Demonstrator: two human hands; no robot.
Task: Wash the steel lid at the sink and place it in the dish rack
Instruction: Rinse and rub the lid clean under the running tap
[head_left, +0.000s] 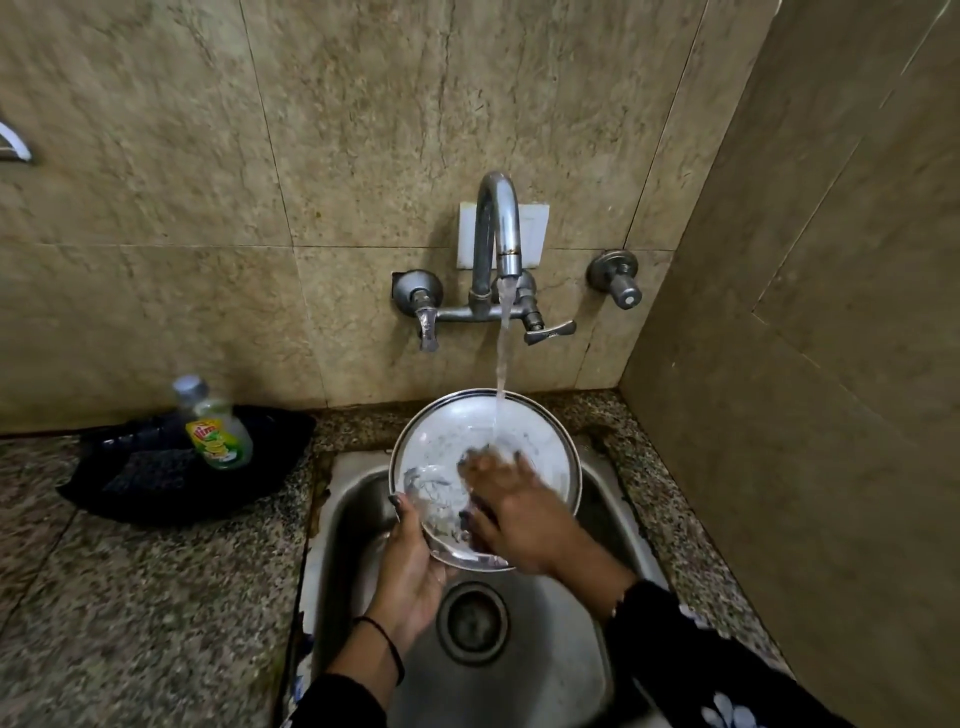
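The round steel lid (447, 441) is held tilted over the steel sink (524, 670), its inner face toward me. Water from the wall tap (501, 228) falls onto its upper middle. My left hand (410, 566) grips the lid's lower left rim from underneath, thumb on the edge. My right hand (519, 512) lies flat on the lid's inner face with fingers spread, blurred by motion. No dish rack is in view.
A dish-soap bottle (215, 428) stands on a black cloth (156, 473) on the granite counter (130, 597) left of the sink. The sink drain (472, 621) is below my hands. A tiled wall closes the right side. Tap handles stick out behind the lid.
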